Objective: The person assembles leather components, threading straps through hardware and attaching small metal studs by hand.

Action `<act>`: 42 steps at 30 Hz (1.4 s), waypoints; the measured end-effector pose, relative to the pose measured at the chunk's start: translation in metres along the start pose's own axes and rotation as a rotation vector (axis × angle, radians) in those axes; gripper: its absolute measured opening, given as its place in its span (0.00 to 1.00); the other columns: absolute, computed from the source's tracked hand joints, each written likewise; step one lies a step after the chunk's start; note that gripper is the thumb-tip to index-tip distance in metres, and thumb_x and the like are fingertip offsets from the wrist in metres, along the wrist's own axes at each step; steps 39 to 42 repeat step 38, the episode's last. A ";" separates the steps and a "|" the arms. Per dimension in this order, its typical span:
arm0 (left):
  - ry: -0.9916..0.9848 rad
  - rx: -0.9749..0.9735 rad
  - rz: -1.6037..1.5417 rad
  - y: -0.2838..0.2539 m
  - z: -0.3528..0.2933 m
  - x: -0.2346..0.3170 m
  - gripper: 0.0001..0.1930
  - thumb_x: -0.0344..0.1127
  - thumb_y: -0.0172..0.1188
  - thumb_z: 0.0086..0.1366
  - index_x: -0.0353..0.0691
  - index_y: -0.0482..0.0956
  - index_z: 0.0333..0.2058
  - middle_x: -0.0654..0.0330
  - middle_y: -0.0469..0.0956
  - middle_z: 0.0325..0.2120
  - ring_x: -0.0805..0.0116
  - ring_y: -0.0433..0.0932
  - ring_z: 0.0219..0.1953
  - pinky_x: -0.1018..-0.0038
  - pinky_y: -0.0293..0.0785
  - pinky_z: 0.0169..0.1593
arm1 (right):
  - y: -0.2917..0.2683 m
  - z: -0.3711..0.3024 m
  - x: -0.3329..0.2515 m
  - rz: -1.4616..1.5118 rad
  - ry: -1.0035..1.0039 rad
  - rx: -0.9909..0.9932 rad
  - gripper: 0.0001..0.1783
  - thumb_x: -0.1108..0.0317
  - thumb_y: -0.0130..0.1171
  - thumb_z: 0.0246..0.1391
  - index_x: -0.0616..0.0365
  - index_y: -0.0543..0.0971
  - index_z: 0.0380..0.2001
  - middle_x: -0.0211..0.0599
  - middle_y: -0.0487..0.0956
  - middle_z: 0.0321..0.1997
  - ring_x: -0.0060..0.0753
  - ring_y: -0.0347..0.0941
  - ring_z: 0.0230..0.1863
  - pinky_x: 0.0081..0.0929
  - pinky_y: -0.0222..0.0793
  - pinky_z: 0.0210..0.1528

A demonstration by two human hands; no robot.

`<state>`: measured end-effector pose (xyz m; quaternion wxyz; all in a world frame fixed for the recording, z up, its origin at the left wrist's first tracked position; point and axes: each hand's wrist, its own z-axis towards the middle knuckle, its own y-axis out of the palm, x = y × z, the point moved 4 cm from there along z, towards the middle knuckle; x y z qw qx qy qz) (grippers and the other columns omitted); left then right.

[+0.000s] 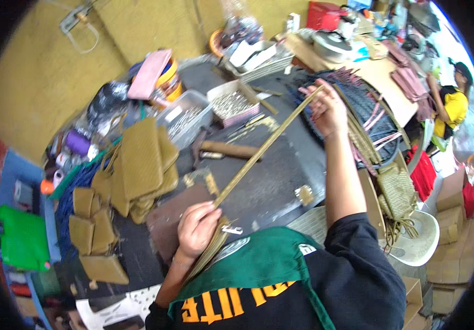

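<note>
A long, thin olive strap [264, 148] is stretched slantwise over the dark worktable [281, 181]. Its near end is pinched in my left hand [198, 228], close to my apron. Below that hand a bundle of similar straps [208, 254] runs down along my forearm; whether the fingers also grip it I cannot tell. The fingers of my right hand [326, 108] close on the strap's far end, above a round heap of dark and pink straps [377, 118]. Beneath the stretched strap lies a hammer [229, 148] with a wooden handle.
Olive textured panels [140, 157] are stacked at the left. Farther back stand a clear plastic tub [186, 118] and a pale box [231, 104], both with small metal pieces. A white basin [421, 242] is at the right. A person in yellow [456, 104] works at the far right.
</note>
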<state>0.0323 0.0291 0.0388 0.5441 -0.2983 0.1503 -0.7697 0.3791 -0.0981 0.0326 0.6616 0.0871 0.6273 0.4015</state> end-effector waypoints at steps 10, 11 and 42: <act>-0.086 0.003 -0.049 0.000 -0.003 -0.001 0.13 0.16 0.60 0.36 0.34 0.76 0.25 0.57 0.70 0.29 0.63 0.72 0.34 0.73 0.68 0.36 | 0.010 -0.012 -0.013 -0.152 0.011 0.012 0.20 0.78 0.47 0.42 0.63 0.65 0.44 0.40 0.75 0.34 0.17 0.68 0.26 0.09 0.62 0.25; -0.083 0.002 -0.049 0.000 -0.003 -0.001 0.13 0.16 0.60 0.36 0.34 0.76 0.25 0.57 0.70 0.29 0.63 0.72 0.34 0.73 0.68 0.36 | 0.010 -0.012 -0.014 -0.150 0.009 0.014 0.20 0.78 0.47 0.42 0.63 0.65 0.44 0.40 0.75 0.34 0.17 0.68 0.26 0.09 0.62 0.25; 0.007 -0.027 0.009 -0.004 -0.002 0.000 0.11 0.19 0.61 0.39 0.36 0.76 0.25 0.59 0.69 0.28 0.63 0.72 0.32 0.73 0.68 0.34 | 0.009 -0.016 -0.016 -0.088 0.023 -0.021 0.19 0.78 0.47 0.44 0.62 0.65 0.44 0.41 0.75 0.33 0.18 0.70 0.26 0.09 0.66 0.22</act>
